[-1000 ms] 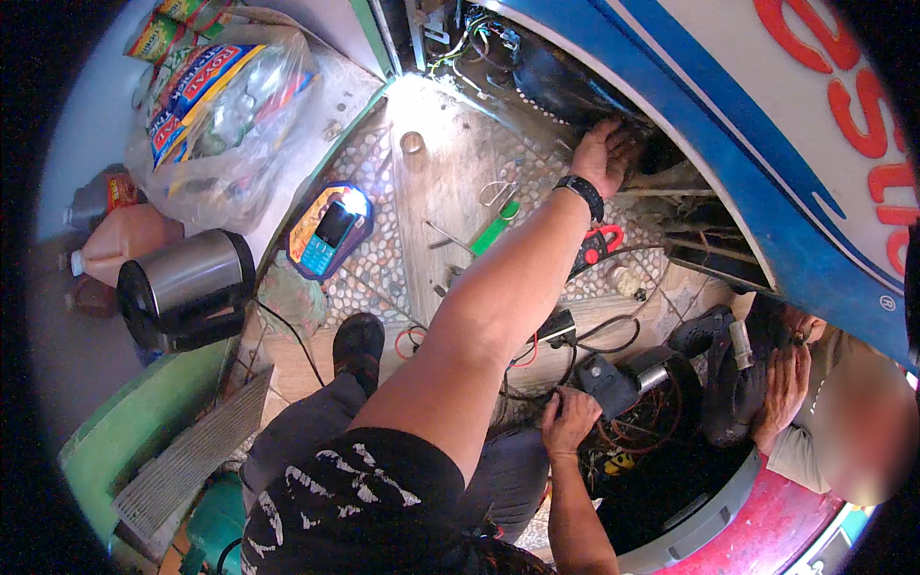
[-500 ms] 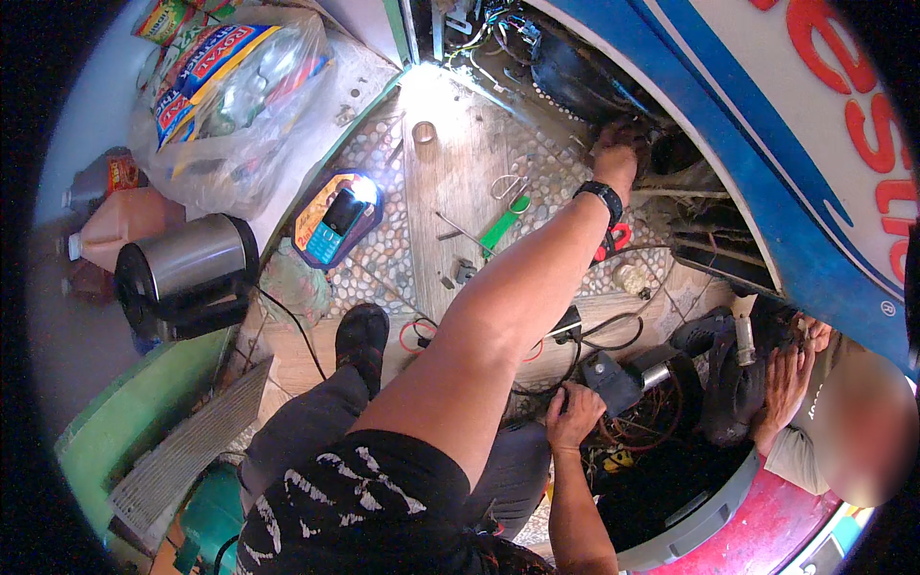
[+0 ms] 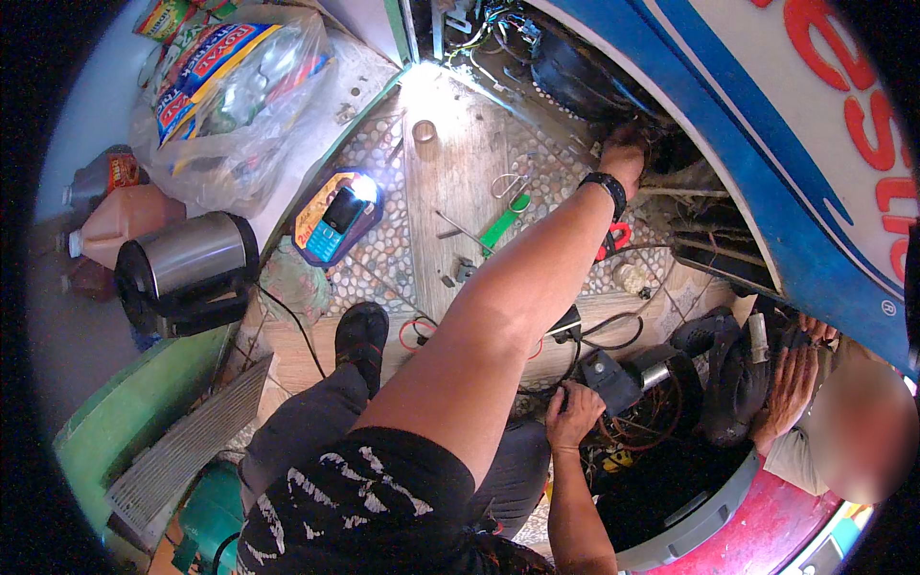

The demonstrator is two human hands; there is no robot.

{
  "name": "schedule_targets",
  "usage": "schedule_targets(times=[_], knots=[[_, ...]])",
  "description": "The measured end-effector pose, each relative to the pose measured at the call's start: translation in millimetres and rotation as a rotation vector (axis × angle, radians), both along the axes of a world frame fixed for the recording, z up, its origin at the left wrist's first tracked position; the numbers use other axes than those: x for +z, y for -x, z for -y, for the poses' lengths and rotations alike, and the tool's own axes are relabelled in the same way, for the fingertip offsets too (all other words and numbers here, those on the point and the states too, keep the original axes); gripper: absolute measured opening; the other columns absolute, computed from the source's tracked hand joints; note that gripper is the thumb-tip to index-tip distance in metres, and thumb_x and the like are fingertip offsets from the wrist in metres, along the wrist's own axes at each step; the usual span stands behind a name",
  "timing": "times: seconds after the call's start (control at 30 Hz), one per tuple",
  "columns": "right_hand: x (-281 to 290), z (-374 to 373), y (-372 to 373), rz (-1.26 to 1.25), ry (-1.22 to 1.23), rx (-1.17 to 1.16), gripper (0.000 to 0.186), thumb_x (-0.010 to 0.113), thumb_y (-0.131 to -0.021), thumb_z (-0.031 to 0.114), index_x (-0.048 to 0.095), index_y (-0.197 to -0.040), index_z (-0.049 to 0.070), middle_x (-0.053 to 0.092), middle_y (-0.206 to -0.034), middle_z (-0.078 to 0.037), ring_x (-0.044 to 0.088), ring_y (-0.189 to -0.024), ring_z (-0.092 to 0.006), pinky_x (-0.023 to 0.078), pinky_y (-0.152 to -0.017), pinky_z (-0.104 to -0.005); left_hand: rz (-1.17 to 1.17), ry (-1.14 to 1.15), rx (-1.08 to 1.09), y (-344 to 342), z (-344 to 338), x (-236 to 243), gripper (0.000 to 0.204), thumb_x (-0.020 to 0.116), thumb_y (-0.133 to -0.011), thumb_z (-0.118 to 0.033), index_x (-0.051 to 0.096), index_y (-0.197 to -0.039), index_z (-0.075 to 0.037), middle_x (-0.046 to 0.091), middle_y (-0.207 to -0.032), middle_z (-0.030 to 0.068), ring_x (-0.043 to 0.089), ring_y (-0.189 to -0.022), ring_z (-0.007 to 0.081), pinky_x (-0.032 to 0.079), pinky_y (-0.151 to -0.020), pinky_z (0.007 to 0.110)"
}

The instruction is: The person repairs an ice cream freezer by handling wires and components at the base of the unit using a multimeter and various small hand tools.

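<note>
My left arm stretches across the floor into the dark lower opening of a blue-and-white appliance (image 3: 738, 125). My left hand (image 3: 623, 153) is inside near a black part (image 3: 575, 81), its fingers hidden in shadow. Beneath the wrist lies a red clamp tool (image 3: 613, 241), partly covered by the arm. My right hand (image 3: 577, 419) is low at the right, fingers curled on the edge of a dark bag or box (image 3: 613, 381); what they grip is unclear. Loose cables, a green-handled tool (image 3: 503, 220) and a lit keypad phone (image 3: 334, 225) on a tray lie on the floor.
A co-worker crouches at right, hands (image 3: 778, 398) by the appliance. A black bucket (image 3: 700, 527) stands below them. At left are a steel kettle (image 3: 187, 273), plastic jugs (image 3: 125, 225), a bagged pile of packs (image 3: 230, 105) and a green panel (image 3: 110, 426).
My left hand has moved a little right, deeper into the shadowed opening, mostly between the first and second frames. The co-worker's hands have shifted slightly. My right hand stays in much the same place.
</note>
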State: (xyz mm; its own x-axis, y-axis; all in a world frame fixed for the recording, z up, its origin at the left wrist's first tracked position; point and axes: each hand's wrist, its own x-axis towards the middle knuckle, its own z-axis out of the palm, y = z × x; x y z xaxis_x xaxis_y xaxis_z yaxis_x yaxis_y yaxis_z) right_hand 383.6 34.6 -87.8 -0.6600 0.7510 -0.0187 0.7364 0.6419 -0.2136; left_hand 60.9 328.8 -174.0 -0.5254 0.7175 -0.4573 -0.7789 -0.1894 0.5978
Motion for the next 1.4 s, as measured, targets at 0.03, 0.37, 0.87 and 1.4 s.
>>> schedule_targets(times=[0.03,0.37,0.87,1.4], knots=[[0.3,-0.4,1.5,0.001,0.008,0.013,0.014,0.064,-0.085,0.014,0.065,-0.098,0.009,0.065,-0.095,-0.006,0.058,-0.091,-0.0292,0.038,-0.088,-0.0426,0.019,-0.044,0.021,4.0,-7.1,-18.3,0.036,0.056,-0.097,-0.017,0.052,-0.133,-0.014,0.058,-0.128,0.0073,0.054,-0.117,0.0224,0.043,-0.097,0.037],[-6.1,0.2,-6.5,0.002,0.016,-0.022,0.02,0.068,-0.079,0.016,0.064,-0.098,0.011,0.065,-0.096,-0.006,0.058,-0.094,-0.0284,0.039,-0.089,-0.0461,-0.932,0.182,-0.143,-1.7,5.1,-26.2,0.034,0.054,-0.094,-0.017,0.058,-0.127,-0.011,0.062,-0.124,0.0131,0.057,-0.116,0.0283,0.046,-0.098,0.038],[0.3,-0.2,-2.5,-0.002,0.004,-0.032,0.015,0.066,-0.083,0.014,0.065,-0.097,0.009,0.065,-0.094,-0.007,0.058,-0.094,-0.0299,0.039,-0.088,-0.0432,-0.713,-0.292,0.041,8.1,-35.0,-82.3,0.031,0.06,-0.088,-0.013,0.064,-0.119,-0.009,0.067,-0.119,0.0137,0.066,-0.105,0.0312,0.055,-0.089,0.041],[2.0,-0.7,4.0,-0.012,0.037,-0.007,0.015,0.066,-0.083,0.014,0.066,-0.097,0.008,0.065,-0.095,-0.007,0.058,-0.094,-0.0297,0.039,-0.089,-0.0437,-0.571,-0.187,0.049,27.3,21.2,-24.4,0.021,0.054,-0.097,-0.01,0.062,-0.117,-0.009,0.066,-0.108,0.0073,0.063,-0.094,0.0199,0.052,-0.081,0.034]])
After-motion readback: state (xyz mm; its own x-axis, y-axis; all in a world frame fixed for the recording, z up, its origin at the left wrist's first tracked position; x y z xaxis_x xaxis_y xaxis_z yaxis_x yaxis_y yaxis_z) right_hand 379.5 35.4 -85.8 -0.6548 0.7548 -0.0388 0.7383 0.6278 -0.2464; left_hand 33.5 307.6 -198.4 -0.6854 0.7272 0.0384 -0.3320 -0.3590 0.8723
